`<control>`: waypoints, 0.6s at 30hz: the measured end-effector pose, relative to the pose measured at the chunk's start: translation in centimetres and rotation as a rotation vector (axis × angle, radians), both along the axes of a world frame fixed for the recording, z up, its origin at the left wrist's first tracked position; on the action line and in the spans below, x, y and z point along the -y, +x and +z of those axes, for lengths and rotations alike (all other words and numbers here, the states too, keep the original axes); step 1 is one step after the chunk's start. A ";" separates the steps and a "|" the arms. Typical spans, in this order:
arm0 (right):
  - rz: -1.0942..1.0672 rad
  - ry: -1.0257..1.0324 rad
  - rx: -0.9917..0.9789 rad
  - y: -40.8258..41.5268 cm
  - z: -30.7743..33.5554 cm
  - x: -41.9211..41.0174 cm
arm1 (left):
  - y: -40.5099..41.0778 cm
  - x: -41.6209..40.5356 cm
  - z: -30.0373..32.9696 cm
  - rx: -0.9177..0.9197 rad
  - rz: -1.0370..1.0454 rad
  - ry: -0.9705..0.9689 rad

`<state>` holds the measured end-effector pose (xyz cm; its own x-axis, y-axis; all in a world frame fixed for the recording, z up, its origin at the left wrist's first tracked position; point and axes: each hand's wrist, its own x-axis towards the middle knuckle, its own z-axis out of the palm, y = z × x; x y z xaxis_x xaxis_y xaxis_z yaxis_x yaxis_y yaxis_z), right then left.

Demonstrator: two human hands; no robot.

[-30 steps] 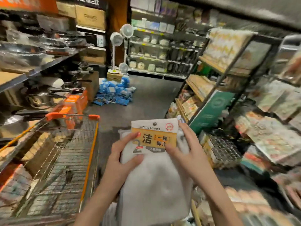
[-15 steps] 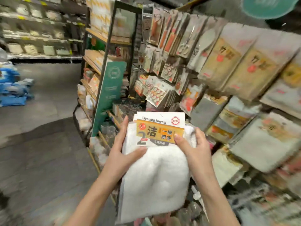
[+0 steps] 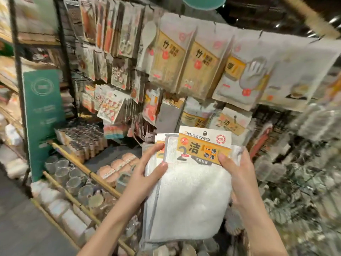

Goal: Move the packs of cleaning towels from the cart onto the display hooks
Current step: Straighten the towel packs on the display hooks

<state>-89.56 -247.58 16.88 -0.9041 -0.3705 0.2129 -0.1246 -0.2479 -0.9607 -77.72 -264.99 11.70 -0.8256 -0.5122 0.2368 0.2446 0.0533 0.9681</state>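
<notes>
Cleaning towels (image 3: 188,198) hung upright, label card on top, long axis vertical; left hand (image 3: 147,169) and right hand (image 3: 238,169) clamped their side edges, just before crowded hanging packs (image 3: 230,122).

1. The store interior is dim and warm-toned; small bright ceiling lights (image 3: 332,20) glint at the upper right.
2. The white towel pack (image 3: 188,196) is the brightest, sharpest area, its label readable.
3. Motion blur smears the right edge and the hanging packets (image 3: 239,71).
4. Wide-angle distortion bends the shelf frame (image 3: 18,71) at the left.
5. Compression blockiness softens detail.
</notes>
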 end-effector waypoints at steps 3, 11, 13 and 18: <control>-0.063 0.008 -0.015 -1.2 0.1 0.1 | -2.4 0.8 0.4 0.000 -0.060 -0.041; -0.200 0.011 0.030 -3.2 -1.0 1.7 | -7.3 3.7 0.4 0.015 -0.224 0.027; -0.238 0.038 0.036 -3.5 -1.1 2.1 | -8.3 4.0 0.1 0.021 -0.231 0.036; -0.288 0.098 0.039 -5.2 -1.4 2.4 | -10.5 4.2 -1.0 0.027 -0.234 0.040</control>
